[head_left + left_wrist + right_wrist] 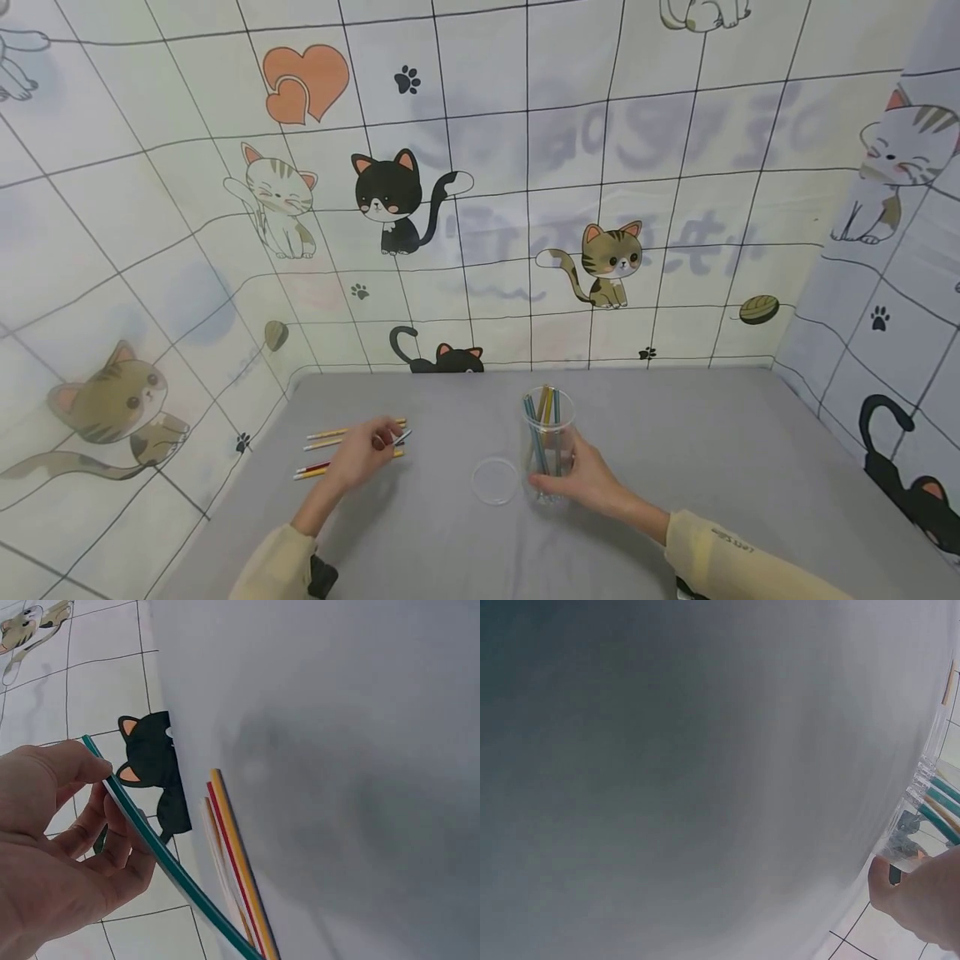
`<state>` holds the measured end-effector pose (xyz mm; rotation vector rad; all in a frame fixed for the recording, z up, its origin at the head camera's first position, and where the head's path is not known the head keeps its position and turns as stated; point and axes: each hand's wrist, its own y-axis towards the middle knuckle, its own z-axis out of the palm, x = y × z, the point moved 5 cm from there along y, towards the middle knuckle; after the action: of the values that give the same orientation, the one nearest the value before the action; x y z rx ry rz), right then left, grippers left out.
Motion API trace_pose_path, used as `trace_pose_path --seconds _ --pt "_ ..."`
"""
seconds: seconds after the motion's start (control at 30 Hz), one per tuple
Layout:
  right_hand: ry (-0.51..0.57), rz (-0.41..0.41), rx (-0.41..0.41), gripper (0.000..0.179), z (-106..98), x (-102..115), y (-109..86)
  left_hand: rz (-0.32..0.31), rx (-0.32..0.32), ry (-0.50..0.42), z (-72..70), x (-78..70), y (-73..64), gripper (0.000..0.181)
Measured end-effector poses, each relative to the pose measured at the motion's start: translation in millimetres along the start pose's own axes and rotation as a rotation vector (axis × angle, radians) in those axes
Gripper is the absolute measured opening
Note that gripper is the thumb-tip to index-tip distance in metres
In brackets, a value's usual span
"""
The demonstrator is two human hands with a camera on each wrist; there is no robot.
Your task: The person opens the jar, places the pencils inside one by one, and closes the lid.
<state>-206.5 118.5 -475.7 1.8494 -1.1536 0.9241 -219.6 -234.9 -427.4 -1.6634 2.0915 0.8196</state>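
Observation:
My left hand (365,454) pinches a teal pencil (169,859) between thumb and fingers, above the left part of the table. Beneath and around that hand lie several loose pencils (324,434), yellow, red and white-ended; in the left wrist view some yellow and red pencils (238,862) lie side by side. My right hand (588,479) grips the lower side of a clear plastic cup (553,427), which stands upright. Inside it, several teal and yellow pencils (542,408) lean. The right wrist view catches only the thumb side of the hand (922,896) and part of the cup.
A round clear lid (495,481) lies flat on the table just left of the cup. The grey cloth-covered table (675,433) meets a white grid backdrop (495,208) with cat drawings at its back and sides.

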Motion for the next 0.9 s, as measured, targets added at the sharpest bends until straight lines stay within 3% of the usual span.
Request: trace_pose_path --seconds 0.3,0.9 --pt "0.005 -0.008 0.006 0.097 0 1 -0.6 -0.021 0.032 -0.069 -0.7 -20.4 10.7 0.022" --pt "-0.006 -0.007 0.000 0.097 1 0 0.2 0.057 0.039 -0.156 0.2 -68.0 27.1 0.028"
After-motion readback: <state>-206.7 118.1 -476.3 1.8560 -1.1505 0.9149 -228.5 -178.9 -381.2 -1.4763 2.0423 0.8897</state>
